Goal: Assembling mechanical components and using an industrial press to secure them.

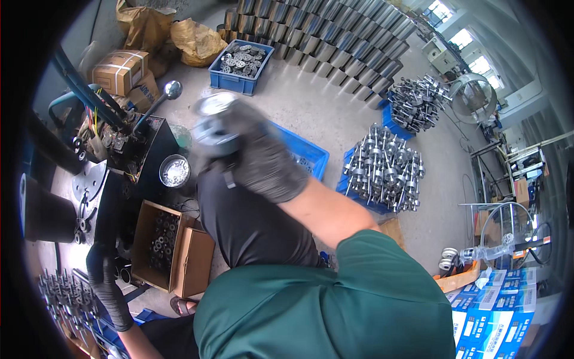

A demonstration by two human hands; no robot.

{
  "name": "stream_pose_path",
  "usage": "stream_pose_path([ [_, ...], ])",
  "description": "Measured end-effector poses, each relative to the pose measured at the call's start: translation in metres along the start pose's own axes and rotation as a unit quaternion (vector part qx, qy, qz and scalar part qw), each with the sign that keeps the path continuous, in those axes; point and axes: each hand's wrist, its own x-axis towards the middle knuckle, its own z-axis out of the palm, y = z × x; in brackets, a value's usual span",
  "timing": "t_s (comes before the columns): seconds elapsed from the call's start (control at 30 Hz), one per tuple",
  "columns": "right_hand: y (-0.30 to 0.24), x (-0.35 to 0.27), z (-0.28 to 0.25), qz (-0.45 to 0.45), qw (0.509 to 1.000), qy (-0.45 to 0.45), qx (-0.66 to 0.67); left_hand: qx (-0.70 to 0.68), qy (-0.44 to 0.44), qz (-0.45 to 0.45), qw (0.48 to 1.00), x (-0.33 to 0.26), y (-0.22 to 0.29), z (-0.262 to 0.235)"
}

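Note:
My right hand (266,157), in a dark grey glove, is closed around a round metal part (216,133), smeared by motion, above my right knee. A pale disc shape shows at the part's top; I cannot tell whether it is one piece or two. My left hand (106,281), gloved too, is low at the left beside the metal bench (60,251). Its fingers blend into the dark bench side, so their pose is unclear. Beneath my right hand is a blue crate (320,158) with metal parts in it, partly hidden by the hand.
A machine lever with a ball knob (173,90) rises ahead-left, near a bowl of small metal pieces (175,171). An open carton (143,242) holds dark rings. Crates of shafted parts (385,170) stand right; a blue crate of discs (263,60) and stacked metal cylinders (311,45) stand beyond.

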Motion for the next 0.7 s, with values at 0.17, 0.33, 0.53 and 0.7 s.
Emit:
stream_pose_path([
  [0.17,-0.085,-0.028,-0.138,0.018,0.981,0.161,-0.103,0.016,-0.019,-0.014,1.0,-0.009,0.024,0.012],
  [0.33,-0.163,-0.098,-0.285,-0.053,0.912,0.368,-0.173,0.023,-0.037,-0.004,0.999,-0.009,0.018,0.016],
  [0.53,-0.269,-0.198,-0.38,-0.095,0.825,0.511,-0.223,0.056,-0.081,-0.008,0.995,-0.011,0.023,0.025],
  [0.7,-0.297,-0.232,-0.389,-0.09,0.593,0.62,-0.506,0.078,-0.103,-0.005,0.992,-0.014,0.025,0.028],
])
